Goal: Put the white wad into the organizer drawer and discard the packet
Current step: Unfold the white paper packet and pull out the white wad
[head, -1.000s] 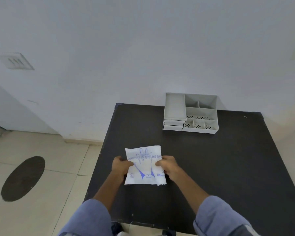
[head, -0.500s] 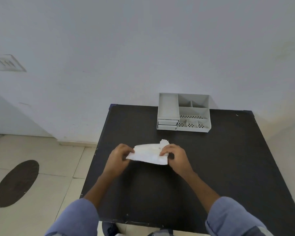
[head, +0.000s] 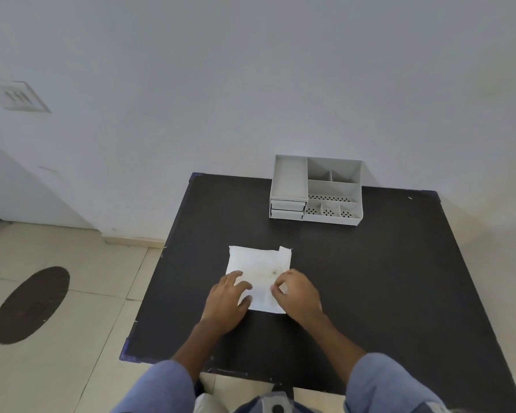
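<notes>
A white packet (head: 259,269) lies flat on the black table (head: 370,278), plain side up, its far right corner torn. My left hand (head: 225,299) rests on its near left part with fingers spread. My right hand (head: 298,293) presses its near right edge, fingers curled around a small bit of white. The white wad is not visible apart from the packet. The grey organizer (head: 316,189) stands at the table's far edge by the wall, with two shut drawers (head: 287,208) at its front left.
The organizer has several open compartments on top. A white wall rises just behind the table. Tiled floor with a dark oval patch (head: 30,305) lies to the left. Blue sleeves cover both forearms.
The packet, held up with its printed side facing me a second ago, was tipped forward and now lies flat on the table under both hands.
</notes>
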